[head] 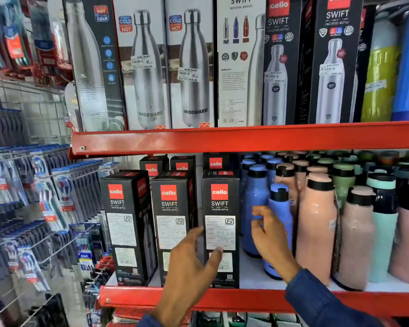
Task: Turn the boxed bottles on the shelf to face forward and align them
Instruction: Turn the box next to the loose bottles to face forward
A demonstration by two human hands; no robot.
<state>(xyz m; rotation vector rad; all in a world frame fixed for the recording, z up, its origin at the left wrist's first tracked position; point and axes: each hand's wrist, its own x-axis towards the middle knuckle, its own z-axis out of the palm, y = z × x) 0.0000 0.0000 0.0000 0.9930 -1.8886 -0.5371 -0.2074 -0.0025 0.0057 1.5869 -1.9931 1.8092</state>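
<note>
Down on the lower red shelf (pixel 222 297), three black boxed bottles stood in the front row, more boxes tucked behind them. The left hand (pixel 189 263) was up against the right-hand box (pixel 220 232), its grip spread wide: thumb lying on the printed white label at the front, fingers (pixel 191 234) reaching along the box's left side into the gap beside the middle box (pixel 172 227). Whether that grip had truly closed on the box, I could not tell. The box stood upright, its red logo and label panel turned out toward the aisle.

Just right of that box, the right hand (pixel 273 239) hovered with its grip loosely curled and apart, holding nothing, fingertips near the box's right edge. Right behind that hand stood the blue bottles (pixel 255 208), and further right of it the pink bottles (pixel 316 227), all loose and upright.

Left of the left hand, the far-left box (pixel 128 230) sat angled, one corner pointing out so two faces showed. Above both hands, the upper shelf (pixel 246 138) carried taller steel-bottle boxes (pixel 191 67). Well off to the left hung racks of toothbrushes (pixel 33 208).
</note>
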